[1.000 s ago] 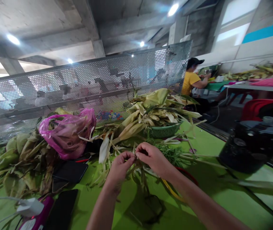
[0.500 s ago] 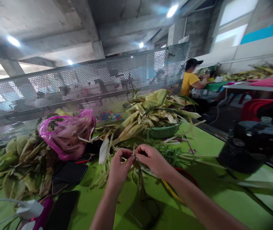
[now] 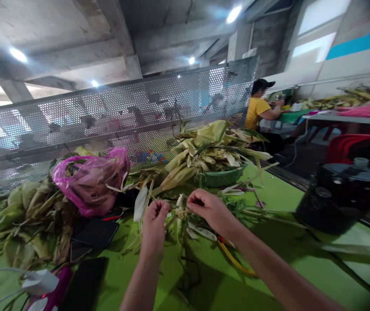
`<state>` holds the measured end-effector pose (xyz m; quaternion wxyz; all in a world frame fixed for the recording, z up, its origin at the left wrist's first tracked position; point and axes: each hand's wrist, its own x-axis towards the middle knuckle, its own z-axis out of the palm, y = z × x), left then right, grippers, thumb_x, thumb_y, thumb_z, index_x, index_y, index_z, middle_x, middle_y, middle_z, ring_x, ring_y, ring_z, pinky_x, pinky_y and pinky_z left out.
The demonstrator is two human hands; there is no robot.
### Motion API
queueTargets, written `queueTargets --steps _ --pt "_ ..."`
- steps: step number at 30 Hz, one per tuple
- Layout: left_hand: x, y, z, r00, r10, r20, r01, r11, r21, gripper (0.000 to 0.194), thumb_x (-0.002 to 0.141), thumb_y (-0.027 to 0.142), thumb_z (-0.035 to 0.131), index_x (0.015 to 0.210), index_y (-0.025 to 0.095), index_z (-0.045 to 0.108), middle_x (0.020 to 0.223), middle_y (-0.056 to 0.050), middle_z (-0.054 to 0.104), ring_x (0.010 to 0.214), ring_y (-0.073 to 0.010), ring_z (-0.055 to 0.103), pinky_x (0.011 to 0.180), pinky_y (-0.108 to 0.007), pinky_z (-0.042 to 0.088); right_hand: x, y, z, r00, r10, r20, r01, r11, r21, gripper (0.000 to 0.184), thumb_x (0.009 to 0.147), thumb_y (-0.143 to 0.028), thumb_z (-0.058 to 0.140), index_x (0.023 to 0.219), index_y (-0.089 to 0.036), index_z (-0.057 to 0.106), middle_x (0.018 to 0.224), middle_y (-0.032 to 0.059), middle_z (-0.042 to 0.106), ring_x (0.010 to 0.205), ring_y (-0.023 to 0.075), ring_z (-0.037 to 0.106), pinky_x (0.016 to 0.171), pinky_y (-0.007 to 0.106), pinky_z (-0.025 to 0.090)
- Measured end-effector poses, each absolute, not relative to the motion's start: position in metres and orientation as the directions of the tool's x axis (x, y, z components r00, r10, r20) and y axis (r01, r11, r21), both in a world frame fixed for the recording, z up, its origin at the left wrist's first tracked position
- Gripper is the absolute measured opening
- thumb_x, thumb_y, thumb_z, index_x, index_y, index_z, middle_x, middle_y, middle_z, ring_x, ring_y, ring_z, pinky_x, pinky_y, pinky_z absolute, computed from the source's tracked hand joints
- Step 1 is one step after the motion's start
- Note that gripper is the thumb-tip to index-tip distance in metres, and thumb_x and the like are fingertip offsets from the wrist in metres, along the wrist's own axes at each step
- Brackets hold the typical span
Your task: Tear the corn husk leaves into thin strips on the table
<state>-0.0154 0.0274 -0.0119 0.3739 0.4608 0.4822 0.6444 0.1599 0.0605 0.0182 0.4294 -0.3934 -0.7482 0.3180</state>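
A small knotted corn-husk piece (image 3: pixel 181 211) with a pale pointed top hangs between my hands, thin stems trailing below it. At its left side my left hand (image 3: pixel 154 220) is closed in a pinch on what looks like a thin husk strip. My right hand (image 3: pixel 209 211) pinches at the opposite side, the strip mostly hidden by its fingers. Beyond them, a heap of dry corn husks (image 3: pixel 211 134) overflows a green basket (image 3: pixel 225 177). Green thread-like leaves (image 3: pixel 235 207) lie behind my right hand.
At left are husks (image 3: pixel 26 216), a pink plastic bag (image 3: pixel 90 181), dark phones (image 3: pixel 96 233) and a power strip (image 3: pixel 53 285). A yellow-handled tool (image 3: pixel 237 261) lies by my right forearm. A black pot-like container (image 3: pixel 340 198) stands right. Behind rises a perforated metal screen (image 3: pixel 152 103); another person (image 3: pixel 259 108) sits beyond.
My hands have drawn apart sideways from their close pinch, the left going left and the right slightly right and up. The knotted husk piece now shows between them.
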Motion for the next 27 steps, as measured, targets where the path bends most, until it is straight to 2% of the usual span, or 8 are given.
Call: queueTargets --steps 2,7,12,17,20,23,27 --pt "-0.015 0.027 -0.012 -0.264 0.946 0.188 -0.079 -0.215 0.973 0.024 0.082 0.042 0.061 0.081 0.018 0.059 0.077 0.0 0.057 0.072 -0.0118 0.052 0.068 -0.022 0.041 0.16 0.06 0.018 -0.326 0.863 0.385 0.305 0.482 -0.821 0.011 0.083 -0.025 0.056 0.075 -0.018 0.058 0.072 -0.0009 0.055 0.068 0.0139 0.049 0.062 0.024 0.038" --pt "-0.008 0.022 -0.007 -0.057 0.998 0.04 -0.172 -0.05 0.984 0.033 0.08 0.05 0.061 0.09 0.019 0.062 0.087 -0.003 0.064 0.08 -0.0141 0.058 0.073 -0.024 0.044 0.154 0.055 0.023 -0.319 0.878 0.357 0.222 0.435 -0.872 0.015 0.084 -0.03 0.056 0.076 -0.018 0.057 0.07 -0.0012 0.055 0.068 0.0141 0.05 0.064 0.025 0.04" --pt "-0.005 0.019 -0.006 0.055 0.997 -0.056 -0.244 0.068 0.967 0.035 0.075 0.048 0.067 0.091 0.017 0.069 0.08 -0.004 0.066 0.076 -0.0145 0.059 0.067 -0.023 0.043 0.151 0.051 0.025 -0.307 0.891 0.334 0.146 0.391 -0.909 0.016 0.083 -0.032 0.057 0.077 -0.018 0.056 0.071 -0.0012 0.054 0.068 0.0137 0.05 0.063 0.024 0.041" --pt "-0.003 0.021 -0.008 0.087 0.995 -0.038 -0.318 0.064 0.946 0.031 0.069 0.043 0.075 0.082 0.016 0.07 0.071 -0.002 0.063 0.066 -0.0114 0.056 0.062 -0.021 0.041 0.153 0.053 0.023 -0.297 0.901 0.317 0.121 0.365 -0.923 0.014 0.082 -0.032 0.058 0.081 -0.018 0.058 0.073 -0.0005 0.055 0.068 0.0139 0.052 0.064 0.025 0.043" --pt "0.0 0.022 -0.006 0.058 0.998 -0.01 -0.29 0.026 0.957 0.033 0.064 0.045 0.077 0.079 0.016 0.069 0.071 -0.002 0.063 0.067 -0.0119 0.055 0.064 -0.022 0.042 0.154 0.053 0.024 -0.303 0.889 0.342 0.228 0.416 -0.88 0.015 0.081 -0.033 0.061 0.084 -0.018 0.064 0.078 0.0015 0.059 0.07 0.0148 0.054 0.064 0.025 0.043" --pt "0.002 0.022 -0.004 0.045 0.997 0.056 -0.247 -0.043 0.968 0.03 0.066 0.042 0.076 0.076 0.016 0.067 0.07 -0.001 0.062 0.069 -0.012 0.054 0.066 -0.022 0.04 0.153 0.05 0.026 -0.295 0.868 0.399 0.315 0.483 -0.817 0.011 0.077 -0.029 0.065 0.077 -0.018 0.067 0.078 0.0017 0.058 0.069 0.0146 0.054 0.063 0.025 0.042" --pt "0.002 0.023 -0.005 0.025 0.993 0.119 -0.147 -0.115 0.982 0.019 0.071 0.034 0.071 0.073 0.016 0.065 0.066 0.001 0.058 0.064 -0.0113 0.048 0.062 -0.022 0.037 0.148 0.048 0.024 -0.287 0.869 0.404 0.233 0.472 -0.85 0.006 0.073 -0.023 0.064 0.072 -0.018 0.066 0.074 0.0005 0.056 0.068 0.0143 0.053 0.063 0.024 0.041"
